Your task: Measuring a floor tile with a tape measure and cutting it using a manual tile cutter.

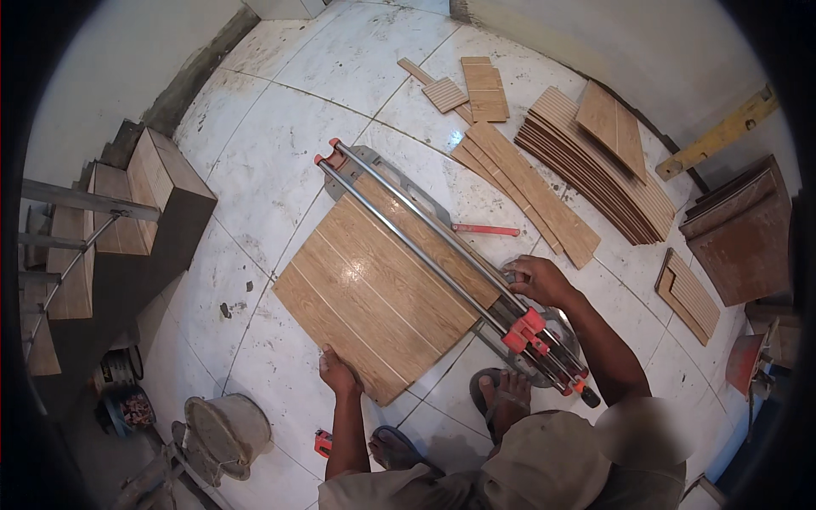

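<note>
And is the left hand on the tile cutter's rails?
No, the left hand is at the near left edge of the wood-look tile, apart from the rails.

Wood-look tile (361, 302) partly covered by rails of tile cutter (406, 231). Fingers of left hand (338, 375) partly hidden at tile's near edge; grip cannot be told. Small grey piece (510, 276) mostly covered by right hand (539, 280); kind cannot be told. Red object (322, 443) partly hidden beside left forearm. Round patch (648, 433) blurred. Metal frame (89, 201) cut off by dark fisheye rim. Tub contents (136, 406) too small to be told.
</note>
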A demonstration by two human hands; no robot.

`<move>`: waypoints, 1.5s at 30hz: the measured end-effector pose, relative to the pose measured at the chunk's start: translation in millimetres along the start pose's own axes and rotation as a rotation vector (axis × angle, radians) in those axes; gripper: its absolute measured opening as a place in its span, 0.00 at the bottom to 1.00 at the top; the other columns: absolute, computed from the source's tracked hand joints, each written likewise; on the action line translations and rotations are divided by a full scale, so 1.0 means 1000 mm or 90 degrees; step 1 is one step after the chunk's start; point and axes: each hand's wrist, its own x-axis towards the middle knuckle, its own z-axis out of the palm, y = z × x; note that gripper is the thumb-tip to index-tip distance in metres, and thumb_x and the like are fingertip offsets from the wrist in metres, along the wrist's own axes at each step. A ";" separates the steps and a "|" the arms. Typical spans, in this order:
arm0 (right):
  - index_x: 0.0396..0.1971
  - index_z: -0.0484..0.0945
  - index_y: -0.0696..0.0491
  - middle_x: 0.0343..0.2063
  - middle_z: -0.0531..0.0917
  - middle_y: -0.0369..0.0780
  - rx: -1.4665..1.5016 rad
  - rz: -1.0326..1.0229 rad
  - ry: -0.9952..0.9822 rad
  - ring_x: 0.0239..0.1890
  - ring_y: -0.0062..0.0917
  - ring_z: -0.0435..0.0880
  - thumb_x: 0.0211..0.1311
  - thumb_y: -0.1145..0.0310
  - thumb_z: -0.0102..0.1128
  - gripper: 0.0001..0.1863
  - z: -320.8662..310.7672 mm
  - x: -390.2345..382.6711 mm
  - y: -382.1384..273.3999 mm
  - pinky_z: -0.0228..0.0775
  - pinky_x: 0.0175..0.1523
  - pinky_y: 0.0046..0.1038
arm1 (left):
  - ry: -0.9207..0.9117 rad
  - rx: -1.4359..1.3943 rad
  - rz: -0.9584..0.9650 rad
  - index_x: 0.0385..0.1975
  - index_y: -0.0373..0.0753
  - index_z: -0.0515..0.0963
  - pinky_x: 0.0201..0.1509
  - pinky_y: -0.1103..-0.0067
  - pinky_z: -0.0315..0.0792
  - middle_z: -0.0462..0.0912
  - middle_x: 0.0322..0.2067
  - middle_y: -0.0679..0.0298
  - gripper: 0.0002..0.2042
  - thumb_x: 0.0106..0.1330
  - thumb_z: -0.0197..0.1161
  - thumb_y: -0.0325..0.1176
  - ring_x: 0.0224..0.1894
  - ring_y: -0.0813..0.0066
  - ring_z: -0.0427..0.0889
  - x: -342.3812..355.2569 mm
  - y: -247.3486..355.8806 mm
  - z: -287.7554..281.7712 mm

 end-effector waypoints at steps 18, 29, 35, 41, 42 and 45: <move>0.50 0.87 0.49 0.33 0.81 0.43 -0.039 -0.031 0.081 0.39 0.38 0.83 0.57 0.69 0.68 0.18 0.020 -0.014 0.002 0.77 0.45 0.36 | -0.027 0.015 0.077 0.34 0.36 0.71 0.42 0.77 0.73 0.80 0.33 0.64 0.21 0.79 0.55 0.51 0.35 0.78 0.76 0.000 -0.002 -0.001; 0.50 0.86 0.52 0.33 0.82 0.44 -0.006 -0.002 0.077 0.39 0.39 0.84 0.58 0.70 0.68 0.18 0.016 -0.015 -0.005 0.77 0.46 0.35 | -0.016 0.048 0.073 0.32 0.38 0.71 0.41 0.78 0.73 0.80 0.32 0.65 0.20 0.78 0.56 0.50 0.34 0.79 0.76 0.003 -0.005 -0.006; 0.50 0.86 0.53 0.33 0.81 0.45 0.026 -0.005 0.093 0.38 0.40 0.83 0.59 0.71 0.68 0.17 0.017 -0.015 -0.006 0.76 0.45 0.36 | -0.011 0.077 0.058 0.33 0.37 0.72 0.40 0.78 0.73 0.82 0.31 0.65 0.19 0.78 0.57 0.49 0.32 0.79 0.77 0.002 0.001 -0.003; 0.49 0.86 0.53 0.32 0.82 0.44 0.013 -0.005 0.096 0.38 0.39 0.83 0.59 0.70 0.68 0.17 0.017 -0.015 -0.003 0.76 0.44 0.36 | -0.005 0.051 0.050 0.34 0.37 0.73 0.41 0.77 0.74 0.82 0.32 0.63 0.20 0.78 0.57 0.49 0.33 0.77 0.78 -0.002 0.003 0.002; 0.49 0.86 0.53 0.32 0.82 0.44 0.002 -0.030 0.105 0.38 0.39 0.84 0.59 0.69 0.69 0.17 0.017 -0.015 -0.003 0.76 0.44 0.36 | -0.019 0.014 0.050 0.34 0.36 0.73 0.41 0.77 0.74 0.82 0.33 0.63 0.20 0.78 0.56 0.50 0.33 0.77 0.78 -0.001 0.002 0.002; 0.49 0.86 0.53 0.32 0.82 0.44 0.020 -0.023 0.105 0.38 0.38 0.84 0.59 0.68 0.69 0.17 0.018 -0.017 -0.001 0.76 0.44 0.35 | -0.022 0.018 0.041 0.35 0.36 0.73 0.42 0.77 0.74 0.83 0.34 0.62 0.20 0.78 0.56 0.50 0.35 0.76 0.79 0.000 0.002 0.001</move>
